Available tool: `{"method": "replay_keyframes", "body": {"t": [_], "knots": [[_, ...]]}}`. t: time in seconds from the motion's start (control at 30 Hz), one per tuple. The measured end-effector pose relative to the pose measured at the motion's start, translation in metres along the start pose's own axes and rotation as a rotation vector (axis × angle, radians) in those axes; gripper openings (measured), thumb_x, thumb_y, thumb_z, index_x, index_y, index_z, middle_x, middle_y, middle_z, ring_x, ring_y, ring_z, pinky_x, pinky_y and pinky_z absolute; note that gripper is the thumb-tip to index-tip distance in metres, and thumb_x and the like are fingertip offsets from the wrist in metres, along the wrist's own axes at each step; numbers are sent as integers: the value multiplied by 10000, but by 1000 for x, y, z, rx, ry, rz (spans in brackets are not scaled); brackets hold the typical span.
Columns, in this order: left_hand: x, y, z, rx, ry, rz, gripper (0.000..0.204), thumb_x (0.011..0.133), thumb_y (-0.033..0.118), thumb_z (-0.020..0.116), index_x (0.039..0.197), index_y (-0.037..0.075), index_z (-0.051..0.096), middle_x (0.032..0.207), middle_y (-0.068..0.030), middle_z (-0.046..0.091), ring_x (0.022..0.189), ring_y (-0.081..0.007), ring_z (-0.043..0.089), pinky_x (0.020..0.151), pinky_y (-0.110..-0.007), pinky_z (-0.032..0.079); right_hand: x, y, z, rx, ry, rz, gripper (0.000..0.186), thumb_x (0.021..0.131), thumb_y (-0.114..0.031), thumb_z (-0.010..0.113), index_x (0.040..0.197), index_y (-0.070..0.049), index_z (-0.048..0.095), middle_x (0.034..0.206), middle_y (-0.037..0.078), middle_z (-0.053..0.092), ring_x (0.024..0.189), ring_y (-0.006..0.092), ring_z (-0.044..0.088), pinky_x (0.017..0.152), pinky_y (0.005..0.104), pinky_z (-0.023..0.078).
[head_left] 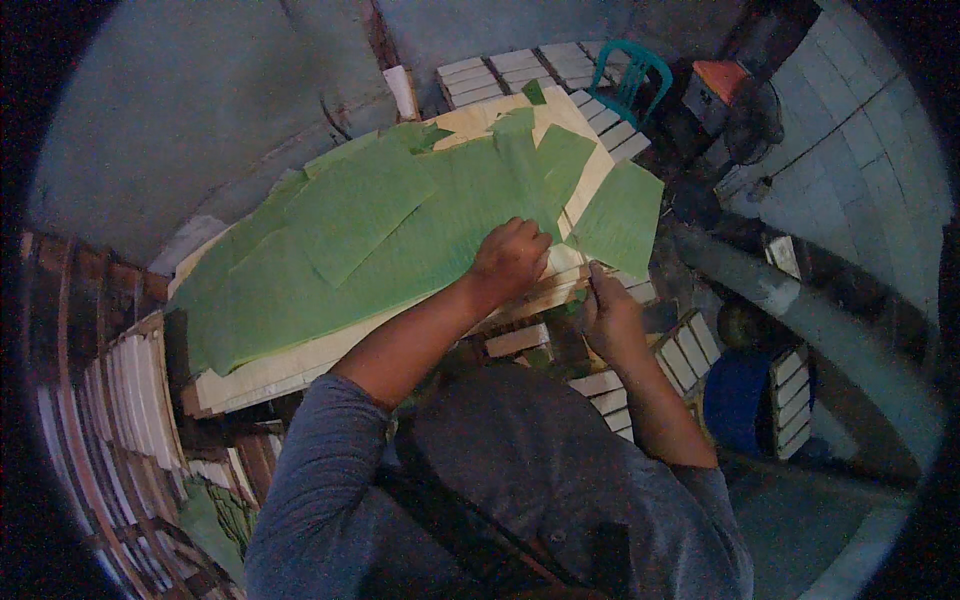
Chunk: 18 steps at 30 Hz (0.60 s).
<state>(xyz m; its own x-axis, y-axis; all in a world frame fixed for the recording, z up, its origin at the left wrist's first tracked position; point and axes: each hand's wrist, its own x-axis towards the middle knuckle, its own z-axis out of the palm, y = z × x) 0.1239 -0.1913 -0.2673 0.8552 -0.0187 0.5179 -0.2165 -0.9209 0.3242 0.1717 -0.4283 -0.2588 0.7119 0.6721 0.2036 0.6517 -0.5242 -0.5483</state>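
Green thin sheets (370,230) lie overlapping on pale wooden boards (250,380) in front of me. My left hand (510,255) rests near the right-hand part of the large sheet, fingers curled and pressed together; what is under them is hidden. My right hand (610,310) is closed at the front right edge of the boards, thumb up, beside a separate green piece (620,215) that overhangs the corner; I cannot make out exactly what it grips. Narrow pale strips (560,255) show between the two hands.
A teal plastic chair (630,80) and white slatted panels (470,80) stand behind the boards. A fan (750,125) is at back right, a blue drum (735,400) and a grey beam (760,280) at right. Stacked slatted frames (140,390) line the left side.
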Motion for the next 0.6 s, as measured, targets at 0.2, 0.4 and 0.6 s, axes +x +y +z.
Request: {"method": "replay_keyframes", "body": {"t": [0.2,0.4,0.6], "knots": [[9,-2,19,-16,-18,-18,120,813,120,682,887,27,668,886,-185,615,863,-402,613,795,-510,529,-20,-12,-5,-80,-172,144,553,918,-81,630,1459,-43,519,1091,266,654,992,469,670,841,530,550],[13,-5,31,-33,-1,-43,89,810,104,651,834,23,625,852,-201,610,822,-418,612,792,-528,522,-26,-9,-4,-75,-234,141,662,916,-133,646,1538,-87,425,1165,280,635,1009,476,667,838,542,557],[17,-7,24,-92,-55,-95,118,842,131,662,871,22,625,852,-201,615,825,-421,623,801,-521,525,-23,-8,-3,-42,-227,112,662,917,-106,614,1545,-67,410,1188,281,635,991,476,676,849,535,563]]}}
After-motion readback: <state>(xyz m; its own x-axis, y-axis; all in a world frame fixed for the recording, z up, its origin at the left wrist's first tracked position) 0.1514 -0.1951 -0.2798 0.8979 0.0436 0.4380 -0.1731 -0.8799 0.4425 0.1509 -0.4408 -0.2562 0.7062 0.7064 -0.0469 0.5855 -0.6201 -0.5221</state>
